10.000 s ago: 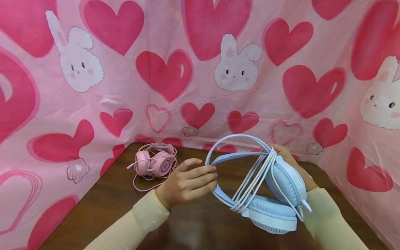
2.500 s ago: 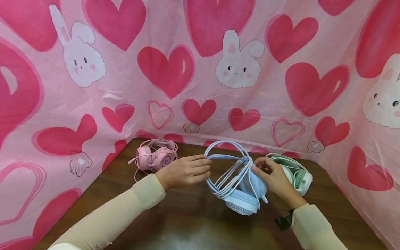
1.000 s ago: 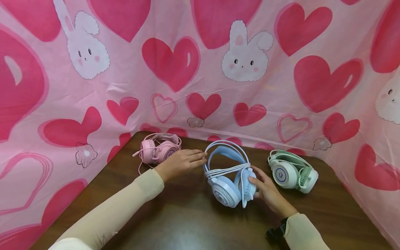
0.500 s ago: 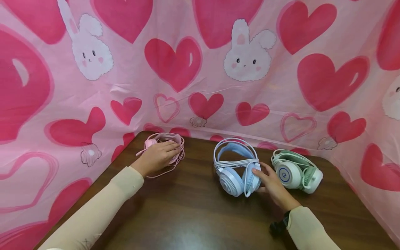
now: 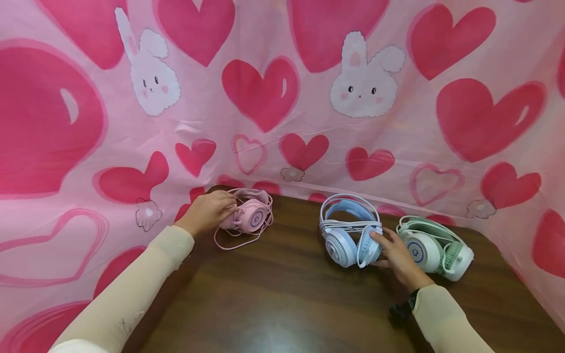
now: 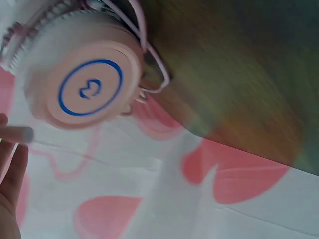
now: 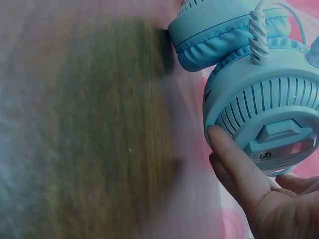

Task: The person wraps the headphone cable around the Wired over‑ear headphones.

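Note:
The light blue headset (image 5: 341, 246) stands on the brown table (image 5: 282, 299), its white cable wound across the headband. At its right ear cup, my right hand (image 5: 400, 259) holds on with thumb and fingers, as the right wrist view also shows on the vented ear cup (image 7: 271, 104). At the back left sits the pink headset (image 5: 253, 215) with a loose cable loop. My left hand (image 5: 209, 212) is at its left ear cup and covers much of it. In the left wrist view, fingers (image 6: 15, 174) lie by the microphone tip (image 6: 26, 134); their grip is unclear.
A white and green headset (image 5: 425, 252) lies to the right, close to my right hand. A pink curtain (image 5: 309, 162) with hearts and rabbits hangs along the table's back and sides. A dark strap device (image 5: 403, 310) is on my right wrist.
The blue headset has come down from the air onto the table. My left hand has left its headband and gone left to the pink headset. The green headset has come into view.

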Motion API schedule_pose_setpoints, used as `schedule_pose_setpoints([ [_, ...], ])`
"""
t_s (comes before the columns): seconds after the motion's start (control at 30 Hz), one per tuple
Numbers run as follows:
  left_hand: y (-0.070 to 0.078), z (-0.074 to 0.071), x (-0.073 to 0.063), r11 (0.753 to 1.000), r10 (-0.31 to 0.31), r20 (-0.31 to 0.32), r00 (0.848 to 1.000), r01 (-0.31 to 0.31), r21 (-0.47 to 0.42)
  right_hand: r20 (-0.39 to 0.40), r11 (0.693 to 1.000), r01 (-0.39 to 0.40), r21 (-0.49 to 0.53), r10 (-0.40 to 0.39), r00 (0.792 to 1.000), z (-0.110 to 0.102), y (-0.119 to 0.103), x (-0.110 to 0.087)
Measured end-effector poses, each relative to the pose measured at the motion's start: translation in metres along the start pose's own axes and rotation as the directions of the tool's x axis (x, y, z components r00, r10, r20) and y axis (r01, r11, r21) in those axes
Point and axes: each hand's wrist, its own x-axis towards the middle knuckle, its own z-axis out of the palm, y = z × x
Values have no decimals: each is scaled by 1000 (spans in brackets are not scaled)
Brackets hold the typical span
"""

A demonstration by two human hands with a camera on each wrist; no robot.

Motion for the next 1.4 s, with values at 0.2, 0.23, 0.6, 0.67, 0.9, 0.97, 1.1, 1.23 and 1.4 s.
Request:
schedule_pose_setpoints([
  [0.2,-13,-2,0,978,-197,92,976,202,-45,-10,1000,-20,11,20,1000,-6,1,8],
  [0.23,-16,-2,0,973,-218,101,971,223,-52,-13,1000,-22,13,22,1000,-7,1,9],
  [0.6,-43,15,3,897,-390,240,889,425,-118,-10,999,-44,6,44,999,-10,5,17],
  [0.67,-47,20,4,863,-430,284,857,483,-151,-14,999,-50,3,50,999,-11,5,17],
  [0.9,-54,26,13,687,-515,489,704,680,-256,2,999,-33,-17,34,999,-7,4,20],
  [0.97,-53,25,18,662,-512,535,672,706,-252,19,999,-28,-21,29,999,-7,3,19],
  [1.1,-53,24,21,629,-512,600,615,744,-224,48,1000,-28,-12,29,998,-4,4,21],
  [1.23,-57,32,22,533,-491,658,570,795,-291,49,1000,-10,-5,10,999,-2,4,22],
  [1.4,-59,45,26,336,-467,735,492,868,-367,21,998,-18,-54,19,1000,1,8,19],
])
